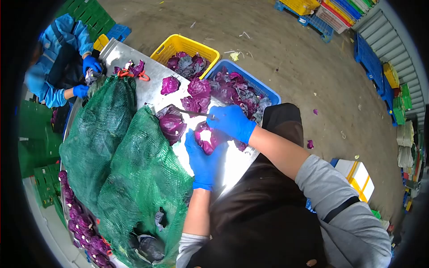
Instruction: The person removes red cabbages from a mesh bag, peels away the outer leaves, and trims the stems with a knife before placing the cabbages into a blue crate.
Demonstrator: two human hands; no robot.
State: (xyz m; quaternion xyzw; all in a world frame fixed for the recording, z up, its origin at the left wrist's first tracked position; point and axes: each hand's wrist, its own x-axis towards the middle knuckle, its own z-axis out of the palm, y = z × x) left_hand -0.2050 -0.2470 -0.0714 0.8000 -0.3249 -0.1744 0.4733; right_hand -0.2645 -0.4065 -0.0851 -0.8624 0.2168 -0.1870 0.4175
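Observation:
My left hand (202, 161), in a blue glove, is wrapped round a purple cabbage (205, 139) with a pale cut patch, over the metal table (232, 167). My right hand (231, 121), also gloved, is closed on the handle of a knife (193, 113), just above that cabbage; its blade points left. Another purple cabbage (172, 127) lies left of my left hand. Loose purple leaves (196, 96) and a smaller cabbage piece (170, 85) rest beyond the blade. Green mesh sacks (143, 165) with cabbages cover the table's left part.
A yellow crate (163, 50) and a blue crate (263, 87), both holding leaves, stand at the table's far edge. Across the table a co-worker in blue (67, 58) handles a cabbage. More cabbages (85, 223) line the left edge. A white box (357, 176) stands right.

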